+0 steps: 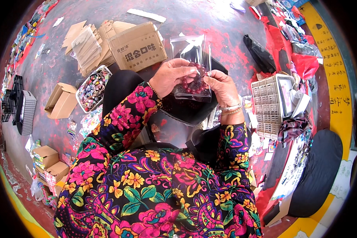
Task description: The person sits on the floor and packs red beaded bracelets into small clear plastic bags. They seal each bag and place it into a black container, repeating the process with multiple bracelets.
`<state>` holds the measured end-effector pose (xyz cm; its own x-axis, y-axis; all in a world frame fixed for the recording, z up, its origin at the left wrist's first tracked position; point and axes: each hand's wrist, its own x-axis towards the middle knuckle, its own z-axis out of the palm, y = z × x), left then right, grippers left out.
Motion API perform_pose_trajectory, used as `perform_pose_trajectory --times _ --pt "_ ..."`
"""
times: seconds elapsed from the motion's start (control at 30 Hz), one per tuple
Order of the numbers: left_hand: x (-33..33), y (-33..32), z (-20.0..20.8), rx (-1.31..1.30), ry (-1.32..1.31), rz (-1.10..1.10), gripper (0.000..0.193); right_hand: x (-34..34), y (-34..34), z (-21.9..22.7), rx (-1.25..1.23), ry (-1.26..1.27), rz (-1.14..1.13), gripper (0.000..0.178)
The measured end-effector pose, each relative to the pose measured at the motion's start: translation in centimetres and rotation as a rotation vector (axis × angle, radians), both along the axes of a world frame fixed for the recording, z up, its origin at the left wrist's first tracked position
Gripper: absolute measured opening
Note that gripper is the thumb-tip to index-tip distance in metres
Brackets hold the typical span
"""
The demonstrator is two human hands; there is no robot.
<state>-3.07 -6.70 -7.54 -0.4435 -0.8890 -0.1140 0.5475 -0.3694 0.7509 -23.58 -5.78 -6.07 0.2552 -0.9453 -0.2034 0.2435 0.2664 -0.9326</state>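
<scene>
A dark red beaded bracelet lies inside a clear plastic bag, held up in front of me over a black container. My left hand is closed on the bag's left side, thumb and fingers pinching near the beads. On the right side, my right hand pinches the bag's edge beside the bracelet. Bracelets circle both of my wrists. Whether the fingers press on the beads through the plastic, I cannot tell.
Left of the container stands a closed cardboard box beside flattened cardboard. A white basket full of small colourful packets sits near my left arm. At right is a pale plastic crate, with a black oval cushion-like thing beyond.
</scene>
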Motion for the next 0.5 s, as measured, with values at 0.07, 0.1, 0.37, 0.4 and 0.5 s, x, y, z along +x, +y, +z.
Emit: perform_pose_trajectory --times 0.07,0.1,0.37,0.4,0.5 --pt "0.12 -0.22 -0.18 -0.013 -0.033 0.001 0.014 -0.07 0.07 -0.14 -0.009 0.026 0.006 0.011" --pt "0.13 -0.27 -0.26 -0.021 -0.023 -0.002 0.013 -0.03 0.15 -0.20 -0.014 0.037 0.002 0.011" --pt "-0.30 0.05 0.39 -0.048 -0.045 0.068 0.017 0.22 0.16 -0.41 0.003 0.038 -0.069 0.015" --pt "-0.26 -0.03 0.21 -0.058 -0.042 0.066 0.018 0.22 0.18 -0.41 -0.002 0.045 -0.074 0.015" --pt "-0.22 -0.19 -0.14 -0.069 -0.049 0.066 0.020 0.27 0.24 -0.27 0.003 0.048 -0.095 0.016"
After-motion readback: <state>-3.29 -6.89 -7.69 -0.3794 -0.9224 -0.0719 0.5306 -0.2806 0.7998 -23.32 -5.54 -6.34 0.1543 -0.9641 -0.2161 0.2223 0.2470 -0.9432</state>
